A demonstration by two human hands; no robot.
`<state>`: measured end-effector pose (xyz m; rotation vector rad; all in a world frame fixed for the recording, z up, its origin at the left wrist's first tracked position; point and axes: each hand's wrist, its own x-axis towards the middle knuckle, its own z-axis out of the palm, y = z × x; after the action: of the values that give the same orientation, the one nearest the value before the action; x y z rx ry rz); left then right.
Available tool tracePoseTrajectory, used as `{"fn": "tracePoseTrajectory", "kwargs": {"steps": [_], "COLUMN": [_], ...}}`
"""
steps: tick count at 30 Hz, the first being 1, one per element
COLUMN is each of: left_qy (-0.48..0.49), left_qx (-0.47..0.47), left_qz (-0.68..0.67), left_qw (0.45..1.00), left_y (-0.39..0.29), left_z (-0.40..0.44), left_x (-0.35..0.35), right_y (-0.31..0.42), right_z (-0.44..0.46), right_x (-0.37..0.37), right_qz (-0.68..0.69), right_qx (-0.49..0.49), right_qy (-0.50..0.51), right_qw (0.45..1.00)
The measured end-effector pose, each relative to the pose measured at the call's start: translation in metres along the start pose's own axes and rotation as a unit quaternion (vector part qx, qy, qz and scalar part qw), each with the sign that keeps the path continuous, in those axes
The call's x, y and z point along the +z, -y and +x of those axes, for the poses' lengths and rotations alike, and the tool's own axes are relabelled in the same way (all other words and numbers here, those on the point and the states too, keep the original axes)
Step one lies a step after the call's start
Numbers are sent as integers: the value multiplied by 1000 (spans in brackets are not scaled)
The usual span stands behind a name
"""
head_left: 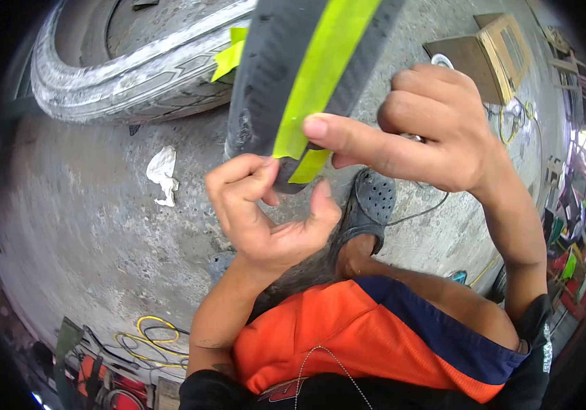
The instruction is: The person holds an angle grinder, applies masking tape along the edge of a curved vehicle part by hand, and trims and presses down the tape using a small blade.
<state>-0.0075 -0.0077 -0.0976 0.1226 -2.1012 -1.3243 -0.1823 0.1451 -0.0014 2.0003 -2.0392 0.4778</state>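
Note:
A long dark panel (258, 89), scuffed at its near end, reaches down from the top. A strip of yellow-green tape (327, 61) runs along it, and a shorter piece of the same tape (309, 167) sits at the tip. Curled at the panel's near end, my left hand (266, 212) has a fingertip on the long strip's lower corner, with the thumb apart to the right. My right hand (429, 130) lays its index fingertip on the strip. Its thumb is tucked just below, partly hidden, and the other fingers are folded.
A worn tyre (136, 85) lies at upper left, with loose tape (228, 58) by its edge. A white crumpled scrap (162, 174) is on the concrete. The cardboard box (487, 58) stands upper right. Yellow cable (146, 338) coils lower left. My clog (375, 198) is below the panel.

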Motion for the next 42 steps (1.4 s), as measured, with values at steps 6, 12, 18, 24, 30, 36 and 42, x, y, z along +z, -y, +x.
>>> {"fn": "tracePoseTrajectory", "kwargs": {"steps": [6,12,18,24,30,36,42], "left_qy": [-22,-19,-2,59,109,107,116], "left_qx": [1,4,3,18,-7,-40,-38], "left_qz": [-11,5,20,0,-41,-64,-83], "left_qw": [1000,1000,1000,998,993,991,989], "left_y": [4,4,2,5,12,9,6], "left_z": [-4,-3,-4,0,-4,-4,-1], "left_x": [4,2,1,-14,-29,-31,-28], "right_y": [0,5,17,18,36,38,35], "right_z": [-6,-7,-50,-97,-78,-65,-64], "right_x": [8,3,-21,10,49,64,68], "right_qz": [6,22,298,607,773,787,783], "right_qx": [-7,4,324,495,415,392,391], "right_qy": [-35,-35,-25,-151,-237,-259,-250], "right_qw": [999,999,897,604,416,400,413]}}
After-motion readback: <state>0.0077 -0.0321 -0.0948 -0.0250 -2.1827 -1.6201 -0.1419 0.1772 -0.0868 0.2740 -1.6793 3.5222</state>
